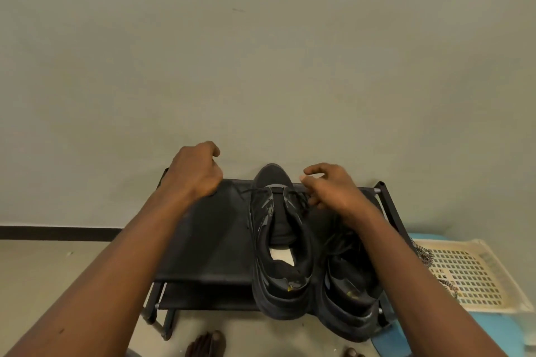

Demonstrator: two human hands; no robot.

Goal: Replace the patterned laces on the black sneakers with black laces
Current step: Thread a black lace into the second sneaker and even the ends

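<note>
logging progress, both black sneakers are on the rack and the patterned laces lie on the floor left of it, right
Not quite. In the head view the black sneakers are on the rack, but the patterned laces lie on the cream perforated tray to its right, not on the floor to its left.

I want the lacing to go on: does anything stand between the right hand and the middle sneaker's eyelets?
Nothing visible does. The right hand is right at the middle sneaker's front eyelets; the second sneaker lies nearer the person, under that forearm.
</note>
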